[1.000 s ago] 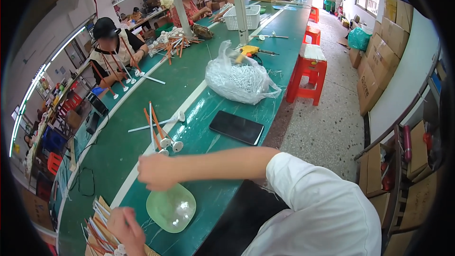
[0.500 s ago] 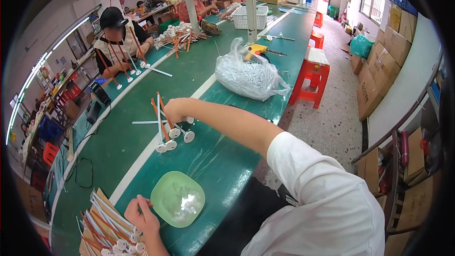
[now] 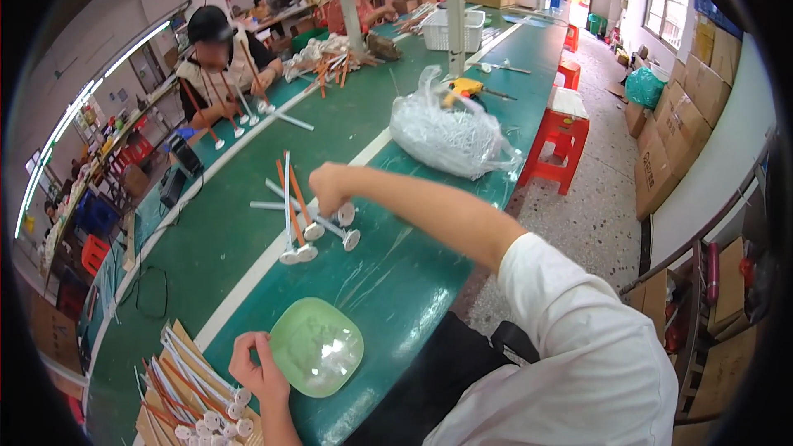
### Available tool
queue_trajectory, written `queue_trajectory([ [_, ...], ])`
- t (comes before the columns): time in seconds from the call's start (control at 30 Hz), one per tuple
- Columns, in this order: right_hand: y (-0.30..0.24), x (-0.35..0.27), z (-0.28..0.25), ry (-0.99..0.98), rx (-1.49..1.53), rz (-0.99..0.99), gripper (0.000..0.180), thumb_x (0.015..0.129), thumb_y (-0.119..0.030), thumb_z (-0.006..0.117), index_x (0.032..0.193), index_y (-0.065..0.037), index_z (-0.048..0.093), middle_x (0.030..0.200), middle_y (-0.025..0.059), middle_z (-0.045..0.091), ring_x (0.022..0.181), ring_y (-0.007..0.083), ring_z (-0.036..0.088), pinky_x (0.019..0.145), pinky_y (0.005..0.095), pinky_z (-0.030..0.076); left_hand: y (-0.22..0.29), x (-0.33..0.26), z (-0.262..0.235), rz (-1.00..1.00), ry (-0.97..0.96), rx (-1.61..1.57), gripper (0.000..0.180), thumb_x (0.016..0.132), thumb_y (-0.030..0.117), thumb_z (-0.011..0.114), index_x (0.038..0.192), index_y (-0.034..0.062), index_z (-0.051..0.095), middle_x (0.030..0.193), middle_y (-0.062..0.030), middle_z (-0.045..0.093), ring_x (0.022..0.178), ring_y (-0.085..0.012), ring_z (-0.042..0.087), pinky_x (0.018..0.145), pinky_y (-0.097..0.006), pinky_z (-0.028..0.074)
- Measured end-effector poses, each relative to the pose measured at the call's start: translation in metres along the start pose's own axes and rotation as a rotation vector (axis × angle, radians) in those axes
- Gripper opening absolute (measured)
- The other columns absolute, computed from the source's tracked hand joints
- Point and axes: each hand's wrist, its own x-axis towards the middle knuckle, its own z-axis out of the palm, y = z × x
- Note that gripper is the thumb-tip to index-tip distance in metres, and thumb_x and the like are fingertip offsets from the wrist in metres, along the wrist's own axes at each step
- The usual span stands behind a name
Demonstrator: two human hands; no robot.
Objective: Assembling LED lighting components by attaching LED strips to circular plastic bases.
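My right hand (image 3: pixel 332 188) reaches forward, fingers curled and mostly hidden, beside several orange and white sticks with round white disc ends. An upright white stick (image 3: pixel 287 198) and an orange stick (image 3: pixel 301 192) stand on their discs; a white disc (image 3: pixel 345 214) shows just under the hand. Another white stick lies slanted, its disc (image 3: pixel 351 239) toward me. My left hand (image 3: pixel 258 366) is closed, thumb against the fingers, at the left rim of a green dish (image 3: pixel 289 322); what it pinches is hidden. Small clear pieces (image 3: pixel 332 355) lie in the dish.
A heap of disc-ended sticks (image 3: pixel 194 388) lies on cardboard at the near left. Ahead stand a clear bag of white pieces (image 3: pixel 450 134), a yellow glue gun (image 3: pixel 464 91) and a white basket (image 3: pixel 454 30). Across the green table (image 3: pixel 223 235) a person works; red stools (image 3: pixel 555 144) line the right.
The whole view has shifted a little. My right hand stays by the standing sticks, now with the slanted white stick more exposed. My left hand remains closed beside the green dish.
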Motion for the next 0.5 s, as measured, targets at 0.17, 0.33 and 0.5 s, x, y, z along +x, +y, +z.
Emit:
queue_trajectory([
  [0.17,0.024,-0.044,-0.033,-0.312,0.708,0.025,0.015,0.079,-0.014,0.078,0.077,-0.005,0.068,0.064,0.0021,0.059,0.059,0.0114,0.059,0.051,0.0276,0.047,-0.001,0.006,0.008,0.051,-0.016,0.031,0.013,0.093,0.003,0.060,0.083,-0.0050,0.063,0.079,-0.0101,0.065,0.073,-0.0150,0.060,0.070,-0.026,0.048],
  [0.33,0.028,-0.061,-0.018,-0.266,0.859,0.071,0.016,0.082,-0.014,0.079,0.087,-0.005,0.068,0.074,0.0014,0.064,0.064,0.0088,0.060,0.053,0.0256,0.047,-0.001,0.004,0.010,0.039,-0.035,-0.043,0.003,0.084,-0.001,0.068,0.082,-0.0028,0.066,0.077,-0.0128,0.066,0.070,-0.0207,0.064,0.067,-0.029,0.050],
  [0.5,0.016,-0.049,0.009,-0.089,0.553,0.125,0.017,0.082,-0.015,0.079,0.090,-0.004,0.070,0.076,0.0035,0.068,0.067,0.0123,0.064,0.058,0.0276,0.052,-0.003,0.003,0.007,0.042,-0.045,-0.035,0.009,0.091,0.002,0.064,0.085,-0.0038,0.065,0.079,-0.0103,0.067,0.070,-0.0148,0.062,0.067,-0.027,0.049],
])
